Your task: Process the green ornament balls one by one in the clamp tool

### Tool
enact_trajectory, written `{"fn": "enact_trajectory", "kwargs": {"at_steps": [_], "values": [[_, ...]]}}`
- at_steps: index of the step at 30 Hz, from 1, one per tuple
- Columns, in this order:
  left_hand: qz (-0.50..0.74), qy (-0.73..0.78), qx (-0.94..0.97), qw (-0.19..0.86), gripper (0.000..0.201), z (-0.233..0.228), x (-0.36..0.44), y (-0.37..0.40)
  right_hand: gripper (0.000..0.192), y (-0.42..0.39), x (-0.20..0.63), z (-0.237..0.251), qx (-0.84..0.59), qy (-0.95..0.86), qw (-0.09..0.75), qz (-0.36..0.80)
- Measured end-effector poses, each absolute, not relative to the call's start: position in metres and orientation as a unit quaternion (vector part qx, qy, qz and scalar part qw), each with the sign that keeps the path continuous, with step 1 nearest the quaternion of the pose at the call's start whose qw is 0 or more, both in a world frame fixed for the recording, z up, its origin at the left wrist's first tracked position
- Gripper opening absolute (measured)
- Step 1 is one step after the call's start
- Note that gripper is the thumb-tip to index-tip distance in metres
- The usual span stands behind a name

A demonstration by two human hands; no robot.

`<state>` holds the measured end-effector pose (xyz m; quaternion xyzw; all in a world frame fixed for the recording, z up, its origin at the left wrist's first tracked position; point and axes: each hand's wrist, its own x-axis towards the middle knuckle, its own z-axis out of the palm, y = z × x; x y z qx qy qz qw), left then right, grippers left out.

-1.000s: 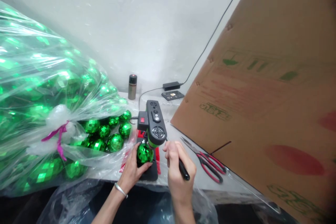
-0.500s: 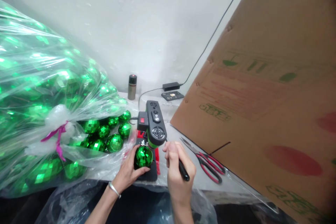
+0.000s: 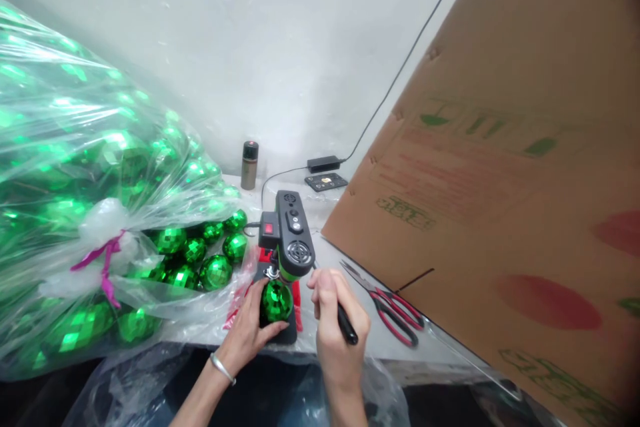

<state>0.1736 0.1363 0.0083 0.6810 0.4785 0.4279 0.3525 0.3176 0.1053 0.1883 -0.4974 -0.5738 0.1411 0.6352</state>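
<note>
A shiny green faceted ball (image 3: 277, 301) sits on the black base under the head of a small bench drill press (image 3: 295, 230). My left hand (image 3: 247, 320) is closed around the ball's left and front sides, thumb along its lower edge. To the right of the machine, my right hand (image 3: 340, 313) is wrapped around a black handle (image 3: 347, 325). A thin rod runs from this handle toward the machine head; where it joins is hidden by my fingers. The drill's tip and its contact with the ball are hard to make out.
A plastic bag (image 3: 105, 213) full of green balls fills the left, with several balls (image 3: 216, 272) spilling near the machine. Scissors (image 3: 395, 313) lie right, against a large cardboard box (image 3: 475, 167). A spray can (image 3: 249, 165), phone (image 3: 326, 182) and power adapter (image 3: 323, 163) stand behind.
The ball and my left hand have shifted slightly right relative to the machine. My right hand keeps its grip on the handle. The whole view has moved a little.
</note>
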Motion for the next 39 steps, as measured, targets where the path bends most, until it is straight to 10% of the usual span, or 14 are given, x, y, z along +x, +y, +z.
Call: {"fn": "enact_trajectory", "kwargs": {"at_steps": [39], "values": [[0.406,0.511,0.642,0.403,0.081,0.013,0.190,0.145,0.039,0.108,0.312,0.142,-0.438,-0.569,0.693,0.063]]}}
